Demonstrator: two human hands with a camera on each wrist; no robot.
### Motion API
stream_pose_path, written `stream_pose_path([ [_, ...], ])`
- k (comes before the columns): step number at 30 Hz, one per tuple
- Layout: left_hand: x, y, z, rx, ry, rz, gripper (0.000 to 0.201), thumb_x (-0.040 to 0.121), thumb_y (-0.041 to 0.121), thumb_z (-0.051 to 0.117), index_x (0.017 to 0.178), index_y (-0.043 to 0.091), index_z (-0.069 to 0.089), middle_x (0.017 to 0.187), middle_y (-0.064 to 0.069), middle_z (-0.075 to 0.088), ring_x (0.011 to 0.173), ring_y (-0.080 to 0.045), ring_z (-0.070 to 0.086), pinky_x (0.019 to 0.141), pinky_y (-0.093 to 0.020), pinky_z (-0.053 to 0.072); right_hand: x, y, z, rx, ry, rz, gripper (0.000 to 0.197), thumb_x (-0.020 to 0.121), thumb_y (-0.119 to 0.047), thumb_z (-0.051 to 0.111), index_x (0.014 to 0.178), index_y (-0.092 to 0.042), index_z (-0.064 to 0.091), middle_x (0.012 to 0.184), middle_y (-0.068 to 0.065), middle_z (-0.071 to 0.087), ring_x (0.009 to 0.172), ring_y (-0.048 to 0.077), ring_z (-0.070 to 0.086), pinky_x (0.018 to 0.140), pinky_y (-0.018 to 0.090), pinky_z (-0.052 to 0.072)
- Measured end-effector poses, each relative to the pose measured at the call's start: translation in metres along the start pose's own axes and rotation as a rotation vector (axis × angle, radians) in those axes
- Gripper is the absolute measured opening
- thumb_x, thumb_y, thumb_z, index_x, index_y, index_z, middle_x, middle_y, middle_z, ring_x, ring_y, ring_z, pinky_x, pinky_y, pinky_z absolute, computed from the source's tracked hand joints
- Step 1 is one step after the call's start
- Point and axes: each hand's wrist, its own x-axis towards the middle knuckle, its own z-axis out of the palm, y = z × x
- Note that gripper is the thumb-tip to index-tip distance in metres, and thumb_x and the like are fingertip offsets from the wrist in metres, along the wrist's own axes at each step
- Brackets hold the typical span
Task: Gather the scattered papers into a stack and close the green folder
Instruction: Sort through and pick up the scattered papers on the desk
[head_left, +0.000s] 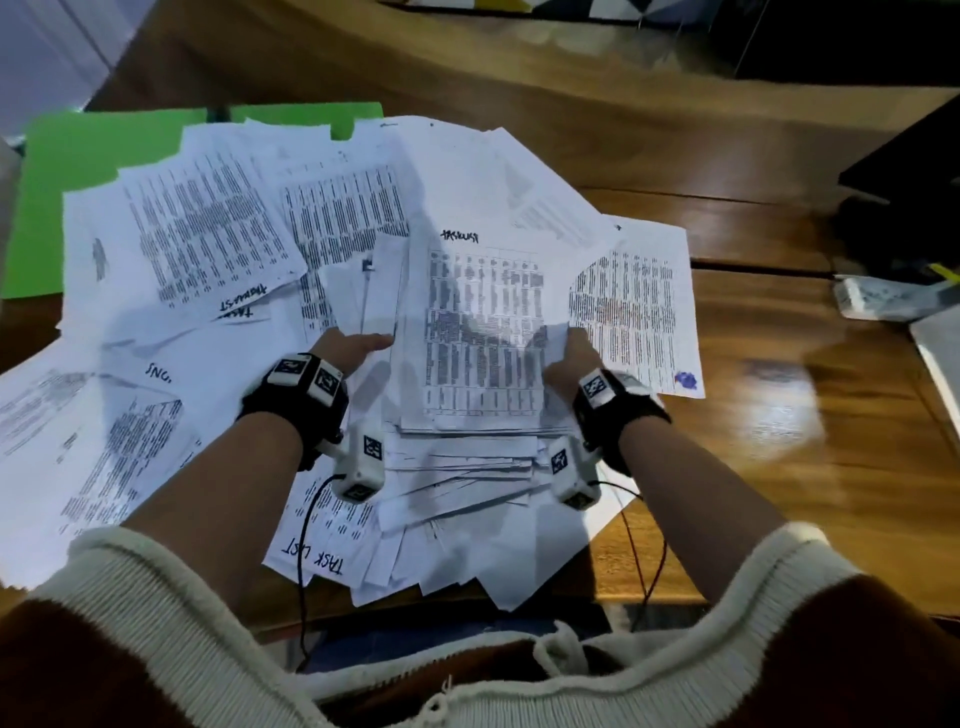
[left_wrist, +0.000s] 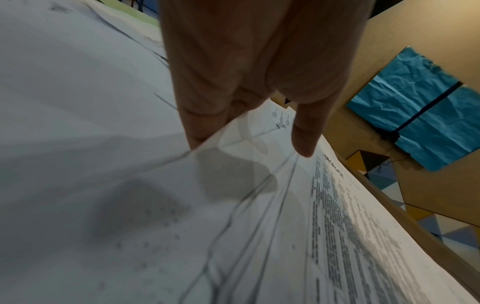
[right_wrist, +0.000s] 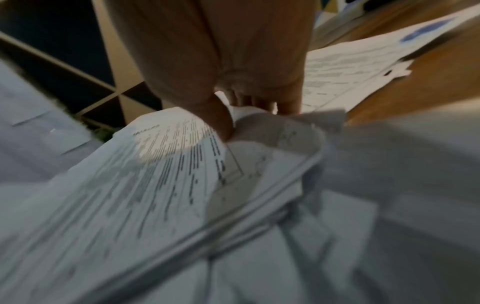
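Note:
A bundle of printed papers (head_left: 478, 332) is lifted between both hands above the wooden table (head_left: 779, 441). My left hand (head_left: 358, 345) pinches its left edge; in the left wrist view the thumb lies on top and the fingers (left_wrist: 197, 127) go under the sheets (left_wrist: 259, 205). My right hand (head_left: 569, 358) grips the right edge, thumb on top of the bundle (right_wrist: 168, 174) and fingers (right_wrist: 259, 102) curled beneath. Loose sheets (head_left: 208, 234) lie fanned out all around. The green folder (head_left: 67, 171) lies open at the far left, partly under them.
One printed sheet with a blue mark (head_left: 639, 312) lies to the right of the bundle. Dark equipment (head_left: 904, 171) and a white object (head_left: 883, 299) sit at the table's right edge. Thin cables (head_left: 644, 545) hang from the wrist cameras near the front edge.

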Motion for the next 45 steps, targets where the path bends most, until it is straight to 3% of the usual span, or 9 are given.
stream_pose_path([
  [2, 0.000, 0.005, 0.000, -0.010, 0.021, 0.002, 0.095, 0.077, 0.041, 0.073, 0.144, -0.008, 0.026, 0.147, -0.030, 0.028, 0.132, -0.047, 0.035, 0.105, -0.057, 0.032, -0.003, -0.004, 0.008, -0.104, 0.051, -0.048, 0.054, 0.088, 0.005, 0.051, 0.138, -0.003, 0.032, 0.135, 0.017, 0.046, 0.121, 0.033, 0.049, 0.099, 0.039, 0.046],
  [8, 0.001, 0.017, 0.008, -0.045, 0.127, 0.015, 0.090, 0.075, 0.038, 0.076, 0.144, -0.002, 0.032, 0.145, -0.021, 0.040, 0.128, -0.039, 0.045, 0.100, -0.047, 0.043, -0.009, 0.011, 0.019, -0.462, 0.153, -0.478, 0.051, 0.088, 0.006, 0.046, 0.136, -0.008, 0.035, 0.115, 0.017, 0.055, 0.097, 0.034, 0.060, 0.086, 0.047, 0.053],
  [12, 0.006, 0.021, 0.011, 0.018, 0.119, -0.022, 0.093, 0.078, 0.031, 0.076, 0.146, -0.004, 0.023, 0.145, -0.026, 0.038, 0.126, -0.040, 0.045, 0.099, -0.045, 0.043, -0.003, 0.010, 0.007, -0.590, 0.124, -0.462, 0.054, 0.094, -0.039, 0.049, 0.143, -0.027, 0.030, 0.130, 0.011, 0.049, 0.112, 0.030, 0.055, 0.099, 0.051, 0.043],
  [20, 0.012, 0.027, 0.006, 0.165, 0.088, -0.098, 0.082, 0.079, 0.027, 0.075, 0.142, -0.004, 0.033, 0.138, -0.028, 0.043, 0.116, -0.045, 0.051, 0.089, -0.044, 0.047, 0.039, 0.043, -0.085, -0.286, 0.321, 0.378, 0.102, 0.080, -0.057, 0.063, 0.149, -0.006, 0.009, 0.154, 0.020, 0.014, 0.142, 0.035, 0.016, 0.111, 0.050, 0.026],
  [27, 0.017, 0.026, -0.001, 0.179, 0.061, -0.082, 0.079, 0.070, 0.033, 0.081, 0.130, -0.007, 0.048, 0.126, -0.027, 0.055, 0.108, -0.043, 0.056, 0.080, -0.038, 0.047, 0.044, 0.058, -0.085, -0.076, 0.186, 0.470, 0.124, 0.045, -0.062, 0.083, 0.140, -0.006, 0.027, 0.130, 0.020, 0.049, 0.112, 0.040, 0.056, 0.090, 0.056, 0.049],
  [31, 0.013, 0.022, -0.003, 0.199, 0.075, -0.059, 0.093, 0.066, 0.038, 0.083, 0.136, -0.008, 0.041, 0.135, -0.029, 0.048, 0.116, -0.046, 0.052, 0.086, -0.046, 0.050, 0.038, 0.042, -0.078, 0.018, 0.172, 0.358, 0.099, 0.061, -0.042, 0.085, 0.137, -0.002, 0.034, 0.119, 0.017, 0.057, 0.103, 0.037, 0.060, 0.085, 0.049, 0.053],
  [35, 0.003, 0.019, -0.003, 0.161, 0.067, 0.008, 0.062, 0.076, 0.019, 0.078, 0.123, -0.009, 0.050, 0.126, -0.029, 0.053, 0.124, -0.045, 0.046, 0.092, -0.048, 0.047, 0.034, 0.028, -0.068, 0.048, 0.153, 0.316, 0.077, 0.070, -0.035, 0.078, 0.130, 0.001, 0.046, 0.121, 0.019, 0.059, 0.099, 0.034, 0.063, 0.085, 0.048, 0.055],
  [41, -0.001, 0.014, 0.006, 0.081, 0.105, 0.078, 0.075, 0.083, 0.005, 0.070, 0.145, 0.004, 0.028, 0.145, -0.022, 0.039, 0.132, -0.043, 0.038, 0.108, -0.053, 0.034, 0.019, 0.021, -0.070, 0.246, 0.154, 0.247, 0.046, 0.084, -0.015, 0.063, 0.129, -0.004, 0.053, 0.128, 0.014, 0.058, 0.094, 0.022, 0.056, 0.077, 0.025, 0.045],
  [45, -0.004, 0.020, 0.005, 0.102, 0.101, 0.105, 0.081, 0.083, 0.003, 0.069, 0.149, 0.005, 0.022, 0.150, -0.017, 0.033, 0.135, -0.037, 0.036, 0.108, -0.049, 0.037, -0.004, 0.006, -0.086, 0.196, 0.370, 0.225, 0.023, 0.093, -0.011, 0.050, 0.110, 0.000, 0.060, 0.120, 0.018, 0.062, 0.096, 0.029, 0.061, 0.074, 0.028, 0.045],
])
